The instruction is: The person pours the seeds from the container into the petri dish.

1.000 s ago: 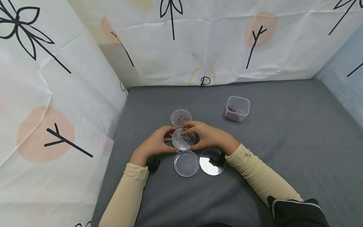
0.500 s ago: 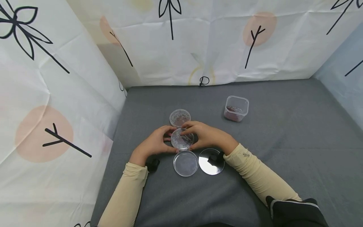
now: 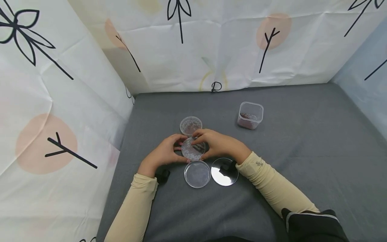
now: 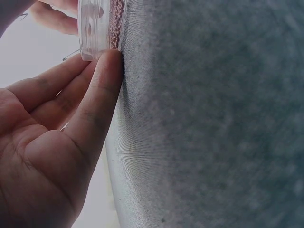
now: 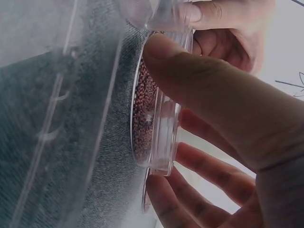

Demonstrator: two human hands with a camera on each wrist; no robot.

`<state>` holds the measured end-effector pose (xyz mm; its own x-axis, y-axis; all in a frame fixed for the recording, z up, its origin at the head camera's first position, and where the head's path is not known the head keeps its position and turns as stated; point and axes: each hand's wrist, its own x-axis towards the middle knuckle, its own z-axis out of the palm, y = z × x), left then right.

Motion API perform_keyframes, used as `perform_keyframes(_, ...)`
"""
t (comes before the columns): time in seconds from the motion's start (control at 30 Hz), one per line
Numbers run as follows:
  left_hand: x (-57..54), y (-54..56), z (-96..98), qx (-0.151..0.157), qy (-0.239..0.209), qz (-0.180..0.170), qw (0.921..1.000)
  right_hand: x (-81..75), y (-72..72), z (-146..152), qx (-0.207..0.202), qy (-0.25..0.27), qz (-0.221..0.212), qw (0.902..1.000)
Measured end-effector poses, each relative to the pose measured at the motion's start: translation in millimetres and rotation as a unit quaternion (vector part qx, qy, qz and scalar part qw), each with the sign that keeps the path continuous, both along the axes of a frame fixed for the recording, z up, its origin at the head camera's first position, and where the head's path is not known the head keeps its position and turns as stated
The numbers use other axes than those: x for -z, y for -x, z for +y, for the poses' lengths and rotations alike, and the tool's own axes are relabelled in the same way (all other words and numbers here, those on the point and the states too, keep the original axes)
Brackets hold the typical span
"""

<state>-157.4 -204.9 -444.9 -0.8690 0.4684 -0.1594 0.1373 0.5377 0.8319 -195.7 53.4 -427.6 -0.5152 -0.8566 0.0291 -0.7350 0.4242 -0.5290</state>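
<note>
Nearest, just on person's side of lidded round clear-plastic dish of reddish-brown grains (image 3: 189, 153): shallow round clear-plastic piece (image 3: 197, 174), lying flat. Near side and right of dish: shiny mirror-like round disc (image 3: 226, 179). Dish sits flat on grey cloth (image 3: 296, 134) — left hand (image 3: 164, 150) grips its left side between thumb and fingers; right hand (image 3: 217, 143) holds its right side, thumb against wall. Just beyond dish: second round clear-plastic dish (image 3: 190, 125), reddish inside. Farther, well apart to dish's right — open square clear-plastic tub (image 3: 249, 123), reddish-brown contents. Beyond all, white patterned curtain (image 3: 169, 67).
</note>
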Motion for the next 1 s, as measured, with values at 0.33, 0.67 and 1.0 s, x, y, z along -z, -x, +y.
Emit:
perform_keyframes(0.33, -0.8, -1.0, 0.4, -0.002, 0.003, -0.005, 1.0, -0.2, -1.5, -2.1, 0.002, -0.011, -0.005, 0.9999)
perform_keyframes(0.67, -1.3, -0.4, 0.3, -0.003, -0.001, -0.004, 1.0, -2.1, -1.4, -3.9, 0.0, -0.021, 0.007, 0.9997)
perform_keyframes(1.0, -1.3, -0.3, -0.7, 0.001, -0.005, 0.0, 1.0, -10.2, -3.9, -11.8, 0.014, -0.066, 0.018, 0.9976)
